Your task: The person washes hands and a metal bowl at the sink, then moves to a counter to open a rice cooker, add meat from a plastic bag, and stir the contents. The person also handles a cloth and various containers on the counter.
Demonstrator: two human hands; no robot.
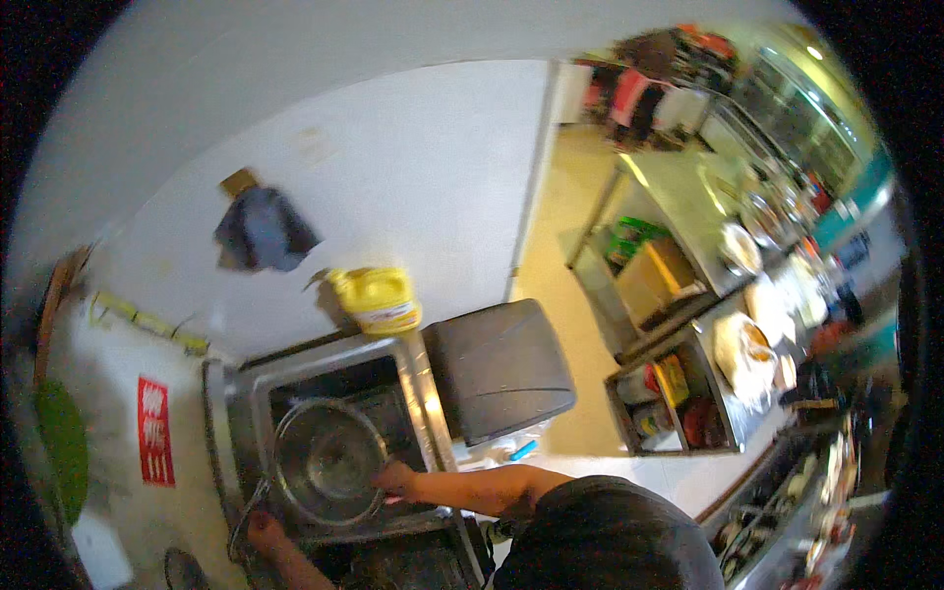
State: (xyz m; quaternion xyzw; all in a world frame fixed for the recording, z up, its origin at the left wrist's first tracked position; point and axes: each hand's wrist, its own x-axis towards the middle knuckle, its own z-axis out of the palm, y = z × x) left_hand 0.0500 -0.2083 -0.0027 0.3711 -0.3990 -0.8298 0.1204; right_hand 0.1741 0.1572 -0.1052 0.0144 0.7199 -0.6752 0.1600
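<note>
A round metal basin (330, 461) rests in the opening of a stainless steel sink (259, 398). My right hand (397, 481) grips its rim on the right side. Lower left, my left hand (264, 529) is beside a thin, curved, light-coloured hose or cord (240, 523); blur hides whether the fingers close on it. A yellow plastic jug (377, 299) with a label stands behind the sink's back edge, near the wall.
A grey lidded bin (501, 372) stands right of the sink. Another basin opening (405, 564) lies below. A dark cloth (265, 228) hangs on the wall. Farther right are a steel table (678, 184) with boxes beneath, and a counter (752, 413) bearing bags and food containers.
</note>
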